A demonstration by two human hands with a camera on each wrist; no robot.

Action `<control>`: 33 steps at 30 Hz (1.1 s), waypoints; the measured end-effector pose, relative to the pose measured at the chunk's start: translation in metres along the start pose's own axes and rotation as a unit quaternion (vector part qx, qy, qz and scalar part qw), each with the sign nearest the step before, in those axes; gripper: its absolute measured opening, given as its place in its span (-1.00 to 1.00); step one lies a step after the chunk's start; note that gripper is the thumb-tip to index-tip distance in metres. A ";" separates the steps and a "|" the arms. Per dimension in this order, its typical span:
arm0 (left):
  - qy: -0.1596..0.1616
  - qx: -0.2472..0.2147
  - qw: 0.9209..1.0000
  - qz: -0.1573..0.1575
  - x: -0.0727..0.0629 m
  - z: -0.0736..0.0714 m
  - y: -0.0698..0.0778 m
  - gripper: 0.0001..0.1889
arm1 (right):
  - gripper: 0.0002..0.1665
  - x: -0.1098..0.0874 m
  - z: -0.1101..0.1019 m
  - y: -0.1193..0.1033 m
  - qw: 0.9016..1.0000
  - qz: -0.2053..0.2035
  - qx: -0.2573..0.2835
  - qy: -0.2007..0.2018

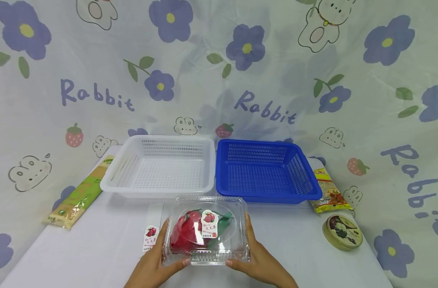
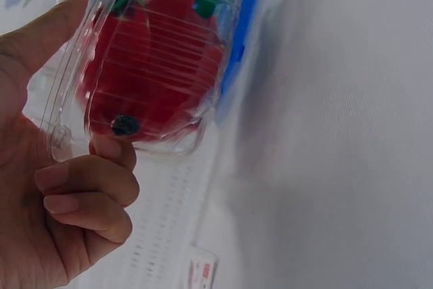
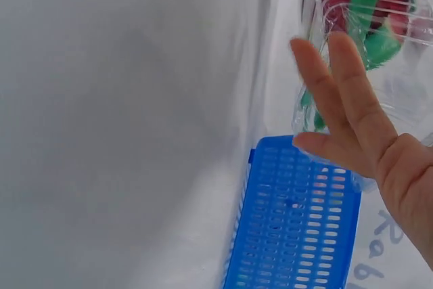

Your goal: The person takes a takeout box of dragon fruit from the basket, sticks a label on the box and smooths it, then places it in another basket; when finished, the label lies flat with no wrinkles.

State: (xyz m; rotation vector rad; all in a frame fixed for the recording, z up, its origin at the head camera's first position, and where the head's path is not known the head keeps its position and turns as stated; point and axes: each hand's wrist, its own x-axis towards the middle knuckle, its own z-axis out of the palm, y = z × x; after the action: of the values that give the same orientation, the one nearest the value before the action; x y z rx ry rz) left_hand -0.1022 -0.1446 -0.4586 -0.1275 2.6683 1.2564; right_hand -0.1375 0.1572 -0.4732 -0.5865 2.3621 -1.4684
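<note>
Hanging across the back and sides: white cloth [image 1: 201, 88] printed with purple flowers, bunnies, strawberries and "Rabbit". Below it, white surface [image 1: 96, 248]. White basket [image 1: 157, 191], perforated, sits toward the back; blue basket [image 1: 269, 197], also perforated, is just beside it on the right. Clear container [image 1: 208, 258], lid on, is in front of the two baskets, between both hands; its far edge overlaps their near rims in the head view. Left hand [image 1: 154, 258] grips its left end: thumb at the near edge, fingers curled against the other side in the wrist view. Right hand [image 1: 260, 256] grips the right end, thumb at the near corner, fingers along the side wall. Long green-and-tan packet [image 1: 82, 192] lies left of the white basket, slanted. Yellow-ended bag [image 1: 328, 192], clear middle, is right of the blue basket. Red fruit-like contents [image 1: 184, 236] with green leafy parts show through the container. Round tin [image 1: 343, 233], lid facing up, near the bag. Smallest: lid label [image 1: 209, 224] with red fruit print; similar second label [image 1: 151, 239] just beside the left hand.
</note>
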 end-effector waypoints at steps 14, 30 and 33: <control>0.025 0.023 0.999 0.030 -0.007 -0.005 0.005 0.22 | 0.43 -0.004 0.002 -0.007 0.999 0.018 0.044 0.000; 0.018 0.011 1.000 0.006 -0.012 -0.006 0.011 0.23 | 0.39 -0.008 0.001 -0.013 0.996 0.029 0.081 0.014; 0.013 0.025 1.000 -0.006 -0.011 -0.007 0.013 0.25 | 0.33 -0.008 0.002 -0.013 0.995 0.017 0.101 0.020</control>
State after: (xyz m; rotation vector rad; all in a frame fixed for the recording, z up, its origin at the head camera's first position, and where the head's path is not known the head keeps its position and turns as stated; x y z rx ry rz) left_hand -0.0939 -0.1413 -0.4421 -0.1547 2.7149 1.1903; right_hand -0.1269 0.1548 -0.4621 -0.4668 2.2038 -1.6914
